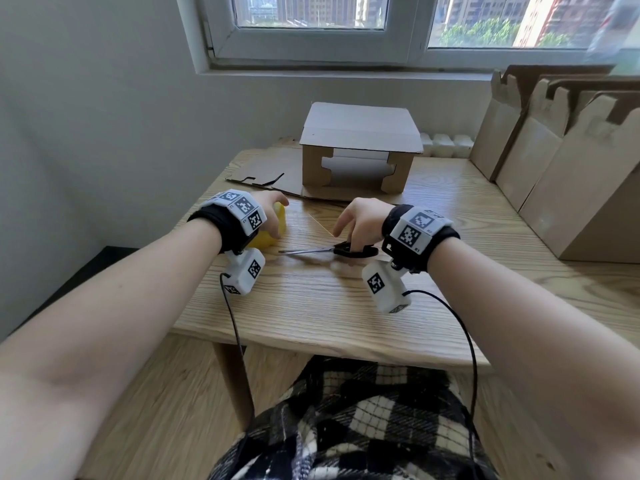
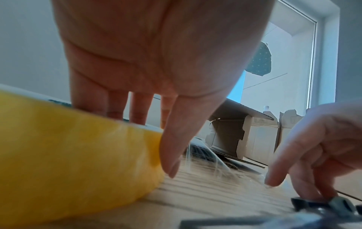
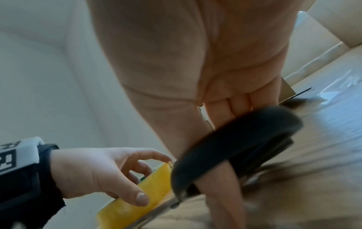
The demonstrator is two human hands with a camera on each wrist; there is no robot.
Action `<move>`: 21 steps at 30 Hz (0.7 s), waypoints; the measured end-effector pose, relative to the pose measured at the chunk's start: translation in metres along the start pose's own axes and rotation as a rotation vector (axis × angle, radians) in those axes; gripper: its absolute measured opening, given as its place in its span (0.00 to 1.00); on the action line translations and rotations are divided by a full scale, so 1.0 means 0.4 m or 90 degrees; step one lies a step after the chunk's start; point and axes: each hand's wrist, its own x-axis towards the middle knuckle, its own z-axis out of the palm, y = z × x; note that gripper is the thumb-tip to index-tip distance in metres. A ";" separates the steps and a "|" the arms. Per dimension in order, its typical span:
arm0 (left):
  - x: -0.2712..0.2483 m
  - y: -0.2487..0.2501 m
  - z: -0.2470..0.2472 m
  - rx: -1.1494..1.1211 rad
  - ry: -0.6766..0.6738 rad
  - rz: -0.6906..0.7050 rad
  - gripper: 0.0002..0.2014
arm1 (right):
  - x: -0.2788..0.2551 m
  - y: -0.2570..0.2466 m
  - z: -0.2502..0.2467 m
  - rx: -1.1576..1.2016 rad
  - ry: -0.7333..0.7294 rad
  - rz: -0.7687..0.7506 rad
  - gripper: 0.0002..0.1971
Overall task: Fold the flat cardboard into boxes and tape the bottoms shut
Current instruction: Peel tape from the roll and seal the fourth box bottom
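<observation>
Head view: a person seated at a wooden table (image 1: 311, 306) is working with both hands on its near half. The left hand (image 1: 273, 216) is gripping a yellow tape roll (image 1: 268, 233) standing on edge at the near left, fingers curled over its top and thumb against its side. The right hand (image 1: 360, 220) is reaching into the black handles of a pair of scissors (image 1: 332, 251) lying on the wood, blades pointing left toward the roll; the fingers are curling into the loops, with the index finger free.

At the far middle, a folded cardboard box (image 1: 358, 147) is sitting upside down on a flat cardboard sheet (image 1: 270, 174), well apart from both hands. More flat cardboard (image 1: 571, 168) is leaning at the far right.

The box is likely light and fairly stiff, though its thin flaps would crease under pressure, so holding it by the side walls near the corners looks safest. The roll's film is probably clingy, best drawn by its loose end.
</observation>
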 end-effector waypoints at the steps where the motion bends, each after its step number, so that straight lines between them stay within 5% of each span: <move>1: 0.000 -0.001 0.000 -0.004 0.000 -0.001 0.40 | 0.001 -0.006 -0.001 -0.002 -0.002 0.002 0.23; 6: 0.002 -0.007 0.001 -0.012 0.001 0.004 0.40 | 0.005 -0.036 0.009 -0.033 0.033 -0.011 0.10; 15: -0.001 -0.005 -0.001 -0.041 -0.002 -0.010 0.40 | 0.023 -0.066 0.037 0.099 -0.009 -0.047 0.04; 21: -0.007 -0.008 0.000 -0.045 -0.003 -0.003 0.42 | 0.088 -0.093 0.038 0.072 0.233 -0.054 0.12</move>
